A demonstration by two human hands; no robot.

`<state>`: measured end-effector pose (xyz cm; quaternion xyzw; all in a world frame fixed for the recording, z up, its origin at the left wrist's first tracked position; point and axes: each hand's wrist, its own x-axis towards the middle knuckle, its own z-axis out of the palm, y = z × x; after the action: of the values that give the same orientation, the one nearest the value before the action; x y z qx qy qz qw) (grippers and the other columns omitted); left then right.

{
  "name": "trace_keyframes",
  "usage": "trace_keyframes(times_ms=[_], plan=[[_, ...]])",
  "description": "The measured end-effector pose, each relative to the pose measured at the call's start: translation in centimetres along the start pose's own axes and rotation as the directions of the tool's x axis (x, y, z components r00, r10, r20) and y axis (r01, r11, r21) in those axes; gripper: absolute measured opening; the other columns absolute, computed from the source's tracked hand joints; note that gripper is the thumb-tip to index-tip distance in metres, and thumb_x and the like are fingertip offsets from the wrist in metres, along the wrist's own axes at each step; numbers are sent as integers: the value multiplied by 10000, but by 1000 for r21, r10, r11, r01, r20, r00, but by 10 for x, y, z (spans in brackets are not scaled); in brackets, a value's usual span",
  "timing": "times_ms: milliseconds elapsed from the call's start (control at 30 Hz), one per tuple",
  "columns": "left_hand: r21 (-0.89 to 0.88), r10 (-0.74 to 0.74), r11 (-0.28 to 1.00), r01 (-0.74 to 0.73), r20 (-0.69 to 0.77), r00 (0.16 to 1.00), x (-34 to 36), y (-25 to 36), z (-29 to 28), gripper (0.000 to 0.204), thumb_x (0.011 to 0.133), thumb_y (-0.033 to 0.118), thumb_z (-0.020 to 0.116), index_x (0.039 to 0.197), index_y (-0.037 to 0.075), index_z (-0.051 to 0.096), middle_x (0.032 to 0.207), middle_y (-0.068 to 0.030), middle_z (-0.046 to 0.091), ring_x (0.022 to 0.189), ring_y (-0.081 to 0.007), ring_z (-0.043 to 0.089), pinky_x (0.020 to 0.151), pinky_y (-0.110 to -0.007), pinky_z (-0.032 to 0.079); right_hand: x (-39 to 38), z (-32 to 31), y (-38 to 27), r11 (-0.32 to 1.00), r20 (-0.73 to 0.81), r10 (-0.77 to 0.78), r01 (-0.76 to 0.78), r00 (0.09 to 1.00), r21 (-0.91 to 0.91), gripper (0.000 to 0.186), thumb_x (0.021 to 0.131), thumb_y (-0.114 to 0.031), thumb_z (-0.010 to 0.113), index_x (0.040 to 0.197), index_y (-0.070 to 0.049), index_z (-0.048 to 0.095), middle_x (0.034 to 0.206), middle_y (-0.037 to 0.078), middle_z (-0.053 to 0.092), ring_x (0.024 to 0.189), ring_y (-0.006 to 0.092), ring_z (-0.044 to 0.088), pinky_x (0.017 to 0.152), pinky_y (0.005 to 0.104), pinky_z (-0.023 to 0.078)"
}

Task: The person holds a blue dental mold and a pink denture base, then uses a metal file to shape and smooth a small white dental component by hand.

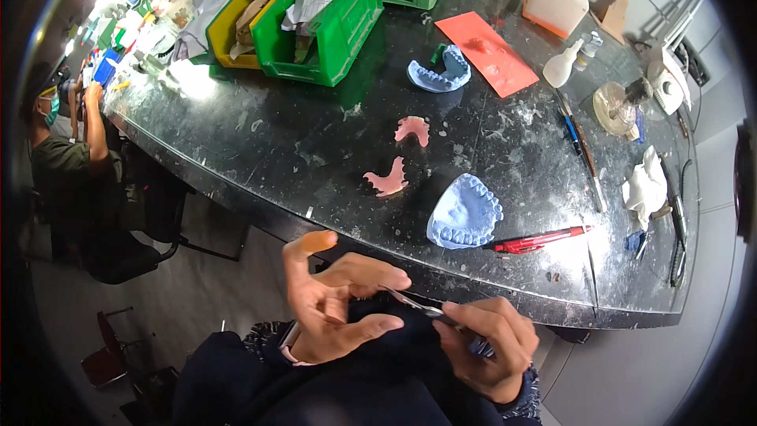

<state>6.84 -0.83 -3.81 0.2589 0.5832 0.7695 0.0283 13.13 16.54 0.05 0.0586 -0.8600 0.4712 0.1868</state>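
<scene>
— What's going on at the near edge of the bench?

— The right hand (485, 343) is clenched round the handle of a thin metal instrument (414, 304), its tip pointing across toward the left hand (335, 304). That left hand is loosely curled, fingers spread, thumb and forefinger pinched close at the tool's tip. Whether it grips some small piece there, I can't tell; it's too small to see.

— And the work itself?

— Just beyond the hands, on the dark bench (315, 150), lies a blue dental cast (465, 213). Further out from the left hand sit two pink denture pieces, the nearer one (386, 180) and another (413, 129) past it; a second blue cast (440, 72) lies well beyond. A red knife (536, 241) rests just past the right hand.

— So what stage is it?

— I'd judge it fine work at the tool's tip, held over the lap, away from the casts. The next move seems to call for a steady tip and a firm pinch, lest anything tiny drop to the floor.
</scene>
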Motion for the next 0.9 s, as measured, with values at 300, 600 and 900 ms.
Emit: trace_keyframes(times_ms=[300,600,900], plan=[[-163,-120,981,108,-67,991,2,9,11,783,703,-111,657,1257,32,122,791,-201,624,802,-224,643,705,-265,541,1,12,2,990,30,-51,47,998,130,269,675,30,710,909,-15,584,742,70,601,484,132,533,412,240,401],[-46,-216,976,214,-39,976,-1,15,9,814,692,-95,665,1284,-6,113,726,-146,643,813,-198,639,676,-237,527,-6,21,-1,968,166,89,-124,982,216,108,807,-17,595,910,13,580,561,80,541,402,151,507,385,269,366],[-270,-309,910,313,61,949,-5,21,3,843,748,-85,604,1352,45,31,851,-172,634,958,-188,572,798,-296,512,-7,21,-3,971,233,129,-170,964,167,89,851,-93,570,858,-5,580,517,70,519,376,182,493,372,283,362]])
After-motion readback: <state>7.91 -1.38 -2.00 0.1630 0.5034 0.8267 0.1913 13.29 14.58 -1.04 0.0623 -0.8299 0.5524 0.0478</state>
